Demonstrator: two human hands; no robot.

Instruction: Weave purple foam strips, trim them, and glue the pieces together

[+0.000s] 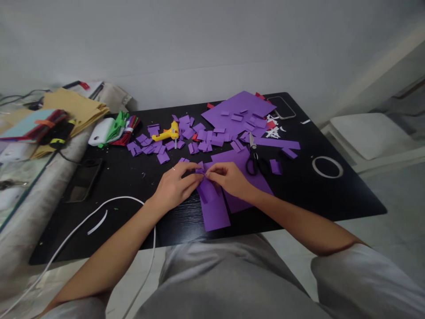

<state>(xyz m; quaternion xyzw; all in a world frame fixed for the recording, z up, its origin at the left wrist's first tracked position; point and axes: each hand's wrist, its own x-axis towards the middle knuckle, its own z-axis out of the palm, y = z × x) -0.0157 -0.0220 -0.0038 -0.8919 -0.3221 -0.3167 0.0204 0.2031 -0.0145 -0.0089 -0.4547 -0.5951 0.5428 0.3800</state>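
My left hand and my right hand meet over the front middle of the black table. Between their fingertips they pinch a purple paper strip, its upper end partly hidden by the fingers. Below it lies a flat purple paper sheet, with a wider purple sheet beside it to the right. Black-handled scissors rest just beyond my right hand, blades pointing away. Many small folded purple paper pieces are scattered behind both hands.
A yellow glue gun lies among the folded pieces. White paper scraps and a large purple sheet are at the back right. A white tape ring sits at right, a phone at left. A white cable crosses the left front.
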